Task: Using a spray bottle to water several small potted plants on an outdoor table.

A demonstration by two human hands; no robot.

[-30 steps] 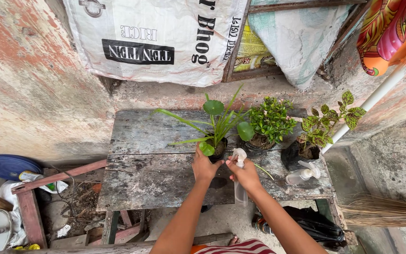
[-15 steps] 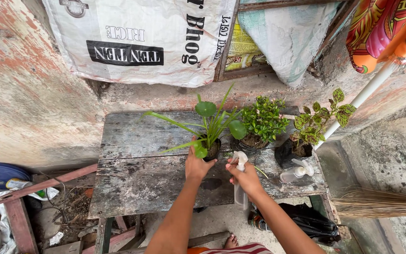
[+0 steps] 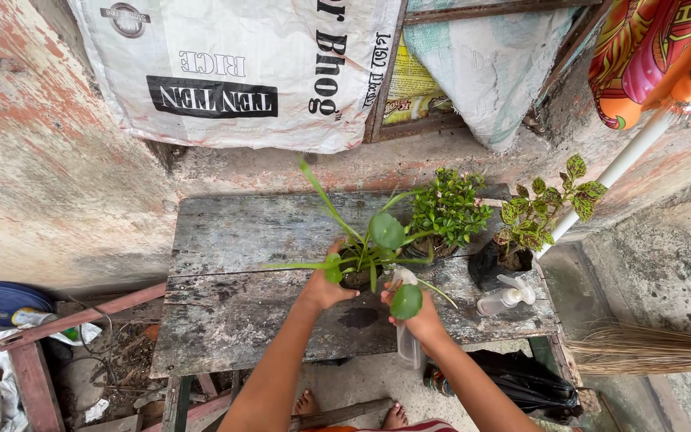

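Gripping a dark pot [image 3: 359, 279] of long-leaved green plant [image 3: 365, 240] with the left hand [image 3: 323, 286], tilted over a weathered wooden worktop [image 3: 241, 240]. Clutching a clear spray bottle [image 3: 406, 340] in the right hand [image 3: 419, 318], nozzle close beside the leaves. Standing further right: a bushy small-leaved plant [image 3: 447, 210], a speckled-leaf plant [image 3: 545, 210], and a second spray bottle [image 3: 507, 295] lying on the boards.

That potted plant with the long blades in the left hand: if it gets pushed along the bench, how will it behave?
Probably top-heavy: the potted plant spreads long leaves wide over a small dark pot, so a push high up may tip it. The leaves look floppy and should bend rather than snap. The rough wooden bench would likely drag at the pot. The left hand grips it low.
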